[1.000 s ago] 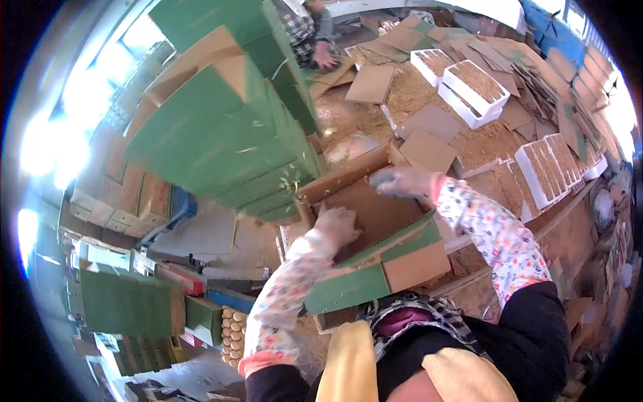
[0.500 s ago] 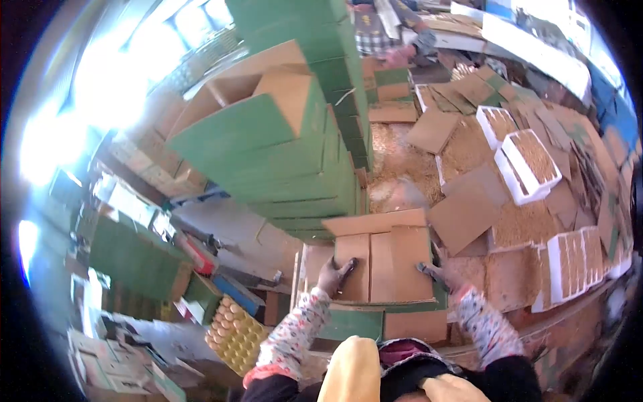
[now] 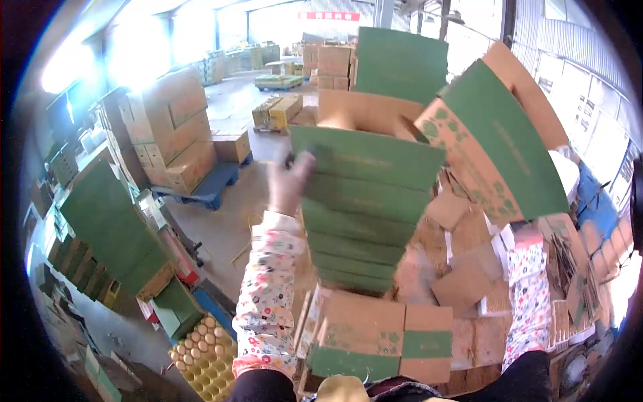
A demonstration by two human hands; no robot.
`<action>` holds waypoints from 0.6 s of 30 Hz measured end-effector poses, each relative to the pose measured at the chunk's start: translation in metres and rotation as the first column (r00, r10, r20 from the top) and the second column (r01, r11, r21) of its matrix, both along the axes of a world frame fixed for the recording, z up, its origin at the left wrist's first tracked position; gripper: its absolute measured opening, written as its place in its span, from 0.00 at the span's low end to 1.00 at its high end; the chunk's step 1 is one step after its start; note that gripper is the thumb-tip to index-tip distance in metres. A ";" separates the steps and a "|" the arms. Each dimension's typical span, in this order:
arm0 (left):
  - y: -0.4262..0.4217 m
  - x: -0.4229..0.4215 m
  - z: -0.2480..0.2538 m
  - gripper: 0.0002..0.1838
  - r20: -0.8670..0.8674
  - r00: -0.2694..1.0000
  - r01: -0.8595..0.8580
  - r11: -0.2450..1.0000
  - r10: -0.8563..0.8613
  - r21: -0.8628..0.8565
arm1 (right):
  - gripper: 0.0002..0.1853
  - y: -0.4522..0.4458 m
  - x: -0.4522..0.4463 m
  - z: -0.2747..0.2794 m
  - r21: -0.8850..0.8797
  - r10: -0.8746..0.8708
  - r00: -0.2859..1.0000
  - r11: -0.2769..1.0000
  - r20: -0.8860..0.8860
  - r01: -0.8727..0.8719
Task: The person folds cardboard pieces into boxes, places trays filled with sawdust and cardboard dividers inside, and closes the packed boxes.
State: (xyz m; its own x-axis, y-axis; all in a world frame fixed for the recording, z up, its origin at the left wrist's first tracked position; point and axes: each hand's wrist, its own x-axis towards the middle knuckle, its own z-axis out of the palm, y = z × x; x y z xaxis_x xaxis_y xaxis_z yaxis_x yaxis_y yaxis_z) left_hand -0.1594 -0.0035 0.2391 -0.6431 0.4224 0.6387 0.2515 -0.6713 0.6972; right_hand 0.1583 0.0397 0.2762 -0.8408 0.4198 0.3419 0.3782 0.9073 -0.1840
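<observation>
Two arms [image 3: 268, 295] are being held outstretched. The left hand [image 3: 293, 175] is being held high beside the stack [image 3: 368, 201], its outline blurred; the right hand [image 3: 528, 236] is being held lower, at the bottom edge of a tilted box [image 3: 499, 141], right of the stack, partly hidden. Whether either is spread or pinching cannot be told.

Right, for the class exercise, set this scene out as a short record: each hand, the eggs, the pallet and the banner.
Left hand: at the left edge of the green carton stack; contact unclear
Right hand: at the lower edge of a tilted green-and-brown carton; fingers hidden
Eggs: partly filling a yellow egg tray
Blue pallet: bears brown cartons
Banner: red, far background
</observation>
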 end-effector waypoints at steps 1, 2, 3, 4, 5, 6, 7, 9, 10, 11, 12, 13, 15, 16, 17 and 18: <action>0.018 -0.016 -0.026 0.25 -0.216 0.968 -0.163 0.976 0.129 -0.148 | 0.26 -0.011 -0.037 -0.007 0.082 0.082 0.983 0.992 0.163 -0.096; 0.020 -0.018 -0.028 0.25 -0.269 0.943 -0.247 0.954 0.196 -0.172 | 0.26 -0.025 -0.069 -0.023 0.118 0.143 0.933 0.974 0.331 -0.192; 0.027 -0.016 -0.027 0.26 -0.324 0.909 -0.331 0.926 0.261 -0.182 | 0.26 -0.030 -0.091 -0.031 0.114 0.183 0.881 0.960 0.437 -0.256; 0.032 -0.012 -0.028 0.28 -0.299 0.899 -0.353 0.933 0.320 -0.062 | 0.26 -0.038 -0.108 -0.045 0.080 0.213 0.811 0.950 0.545 -0.303; 0.033 -0.005 -0.032 0.30 -0.267 0.890 -0.373 0.927 0.371 0.045 | 0.26 -0.038 -0.120 -0.050 0.039 0.230 0.758 0.947 0.610 -0.320; 0.025 0.002 -0.030 0.33 -0.267 0.844 -0.467 0.882 0.466 0.063 | 0.26 -0.033 -0.126 -0.051 0.009 0.236 0.722 0.948 0.651 -0.318; 0.023 -0.004 -0.035 0.35 -0.235 0.873 -0.425 0.903 0.427 0.062 | 0.27 -0.027 -0.133 -0.052 -0.025 0.246 0.707 0.951 0.663 -0.308; 0.018 -0.006 -0.033 0.35 -0.249 0.901 -0.374 0.927 0.354 -0.037 | 0.27 -0.011 -0.137 -0.046 -0.078 0.248 0.756 0.964 0.606 -0.254; 0.016 -0.012 -0.039 0.35 -0.277 0.911 -0.329 0.943 0.306 -0.042 | 0.27 0.000 -0.138 -0.042 -0.100 0.233 0.810 0.972 0.537 -0.213; 0.013 -0.013 -0.044 0.34 -0.309 0.916 -0.283 0.958 0.256 -0.042 | 0.27 0.014 -0.128 -0.035 -0.144 0.194 0.886 0.979 0.421 -0.146; 0.010 -0.011 -0.049 0.34 -0.343 0.917 -0.232 0.972 0.205 -0.039 | 0.27 0.024 -0.113 -0.033 -0.200 0.133 0.947 0.977 0.293 -0.076; 0.005 -0.009 -0.063 0.33 -0.279 0.932 -0.258 0.965 0.233 -0.057 | 0.27 0.033 -0.089 -0.034 -0.259 0.046 0.988 0.966 0.148 -0.006; -0.011 0.000 -0.120 0.31 -0.158 0.945 -0.303 0.949 0.287 -0.091 | 0.28 0.035 -0.023 -0.061 -0.376 -0.161 0.985 0.918 -0.054 0.129; -0.026 0.011 -0.162 0.30 0.115 0.953 -0.251 0.943 0.281 -0.218 | 0.28 0.028 0.018 -0.087 -0.438 -0.269 0.956 0.878 -0.115 0.194; -0.056 0.021 -0.210 0.32 -0.101 0.925 -0.357 0.747 0.366 -0.561 | 0.28 0.018 0.059 -0.119 -0.511 -0.379 0.914 0.820 -0.146 0.258; -0.088 0.040 -0.270 0.34 -0.245 0.926 -0.358 0.454 0.289 -0.816 | 0.28 0.005 0.097 -0.152 -0.589 -0.485 0.862 0.744 -0.151 0.315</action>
